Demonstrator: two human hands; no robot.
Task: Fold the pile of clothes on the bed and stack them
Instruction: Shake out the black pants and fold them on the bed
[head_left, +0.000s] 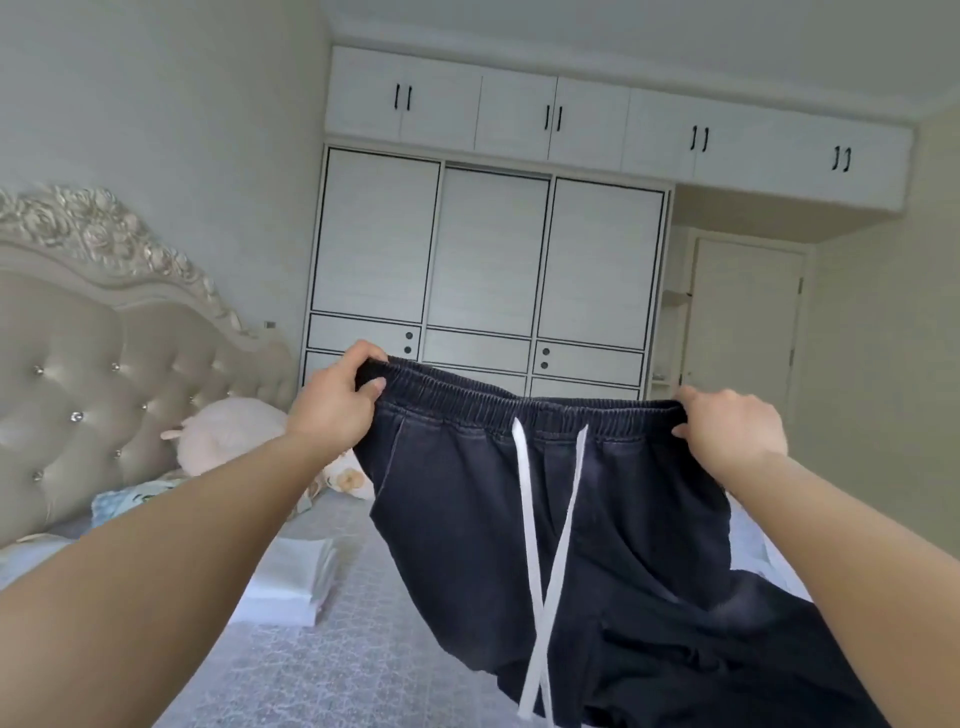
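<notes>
Both arms reach forward over the bed (322, 665), and the two hands hold a pair of dark trousers (597, 519) up in the air by the waistband (519, 410). The left hand (332, 400) grips the left end of the waistband: its fingers (363, 353) curl over the top edge and the thumb presses the cloth from the near side. The right hand (732, 426) grips the right end in the same way, fingers curled over the edge and the thumb on the near face. The elastic band is stretched between them, higher on the left than on the right.

A white drawstring (540, 545) hangs from the middle of the waistband in two strands that cross lower down. The legs of the trousers hang down and toward the lower right, where the cloth bunches in folds; whether it touches the bed there cannot be told.

On the grey bedcover, left of the trousers, lies a white folded stack (291, 577). Farther up the bed, near the padded headboard (104, 364), rests a pale plush toy (228, 431), with a light blue patterned cloth (135, 499) beside it. Behind the bed stands a white wardrobe (488, 249) with black-edged doors, and a door (743, 322) is to its right.
</notes>
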